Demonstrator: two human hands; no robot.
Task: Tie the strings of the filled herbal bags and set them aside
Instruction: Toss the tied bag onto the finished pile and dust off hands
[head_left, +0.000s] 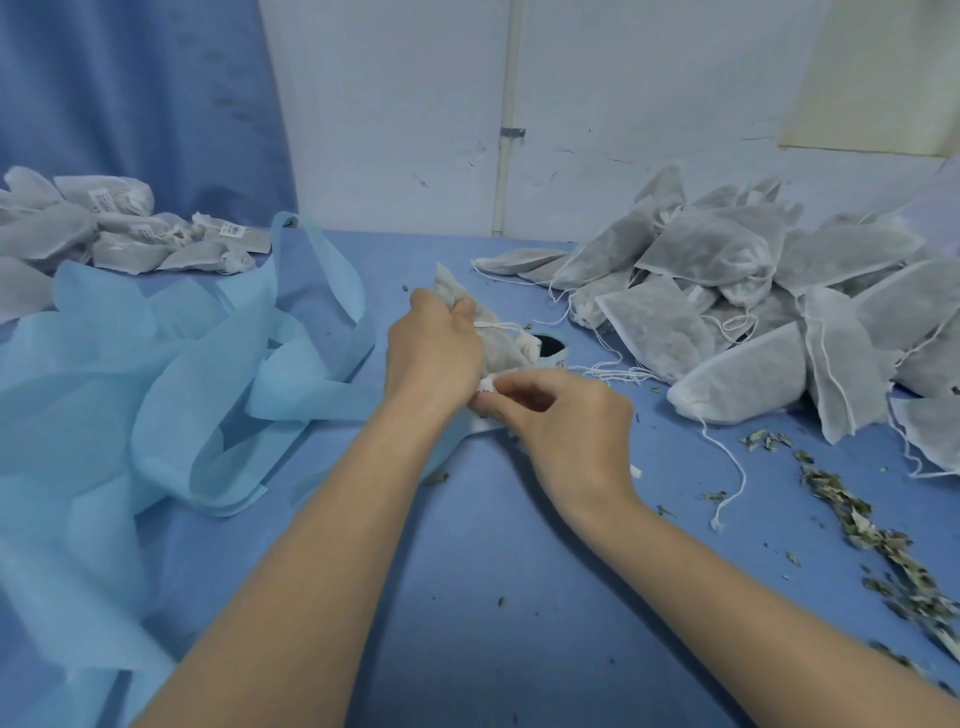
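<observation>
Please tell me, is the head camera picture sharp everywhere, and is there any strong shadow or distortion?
Head view: light is soft and even, no hard shadows or glare; the hands, left hand and right hand, are fairly sharp; the spilled herbs smear toward the lower right corner; the wide lens bends the wall pipe slightly.

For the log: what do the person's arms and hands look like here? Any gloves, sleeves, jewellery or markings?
Both forearms are bare for all that shows of them; no sleeve is in view. The left hand and the right hand wear no gloves. No watch, bracelet or ring shows on either wrist or on the visible fingers, and no tattoos or marks are apparent. Fingernails are too small to judge.
</observation>
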